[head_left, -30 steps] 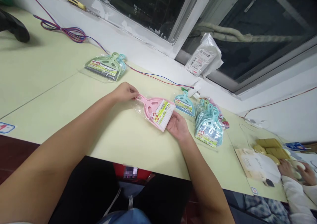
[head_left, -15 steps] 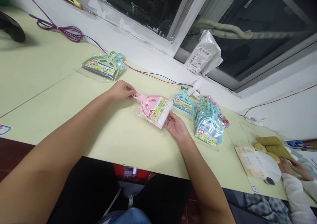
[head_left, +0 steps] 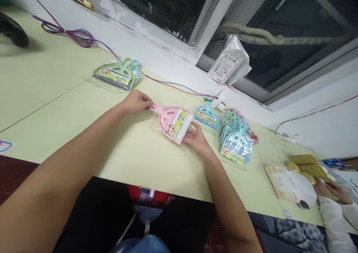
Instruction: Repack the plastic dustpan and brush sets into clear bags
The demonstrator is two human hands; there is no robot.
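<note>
A pink dustpan with a white-bristled brush (head_left: 175,123), wrapped in clear plastic, is between my hands over the pale table. My left hand (head_left: 137,101) pinches the tip of its handle. At the bristle end, my right hand (head_left: 197,138) grips the pan's edge, fingers curled by the wrapping. Beyond my right hand lies a blue dustpan set (head_left: 207,116), and to its right a row of blue and green packaged sets (head_left: 236,146). Farther left, near the wall, a green dustpan set (head_left: 114,75) overlaps a blue one.
A bundle of red and blue cable (head_left: 81,38) runs along the wall. On the window sill are a screwdriver (head_left: 81,0) and a plastic-wrapped white box (head_left: 228,62). At the right, a co-worker's hands (head_left: 331,189) are near yellow packages (head_left: 304,165).
The pink dustpan has shifted slightly left at its bristle end. My right hand has moved a little left and up along its edge; my left hand keeps its pinch.
</note>
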